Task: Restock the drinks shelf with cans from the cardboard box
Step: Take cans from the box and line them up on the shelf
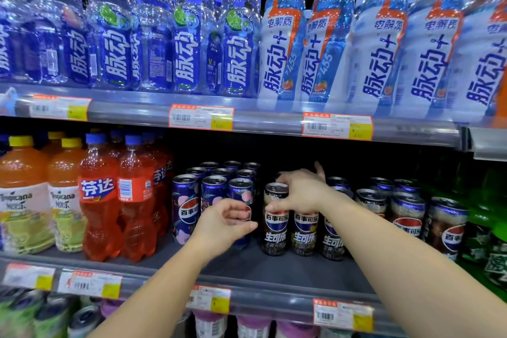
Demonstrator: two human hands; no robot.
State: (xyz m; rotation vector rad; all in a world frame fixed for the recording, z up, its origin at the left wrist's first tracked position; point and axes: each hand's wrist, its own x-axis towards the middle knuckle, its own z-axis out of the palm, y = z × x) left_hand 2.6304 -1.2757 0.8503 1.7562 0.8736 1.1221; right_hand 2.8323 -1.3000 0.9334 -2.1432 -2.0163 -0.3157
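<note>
Cans stand on the middle shelf (274,271); our right hand (300,195) pinches the black can (276,217) at its rim, our left hand (225,223) cups the blue can (241,200). We should square both flush with their rows.

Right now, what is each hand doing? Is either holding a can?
Left hand: curled around the front blue peach can, apparently gripping it.
Right hand: fingers closed on the top of a black cola can standing on the shelf.
</note>
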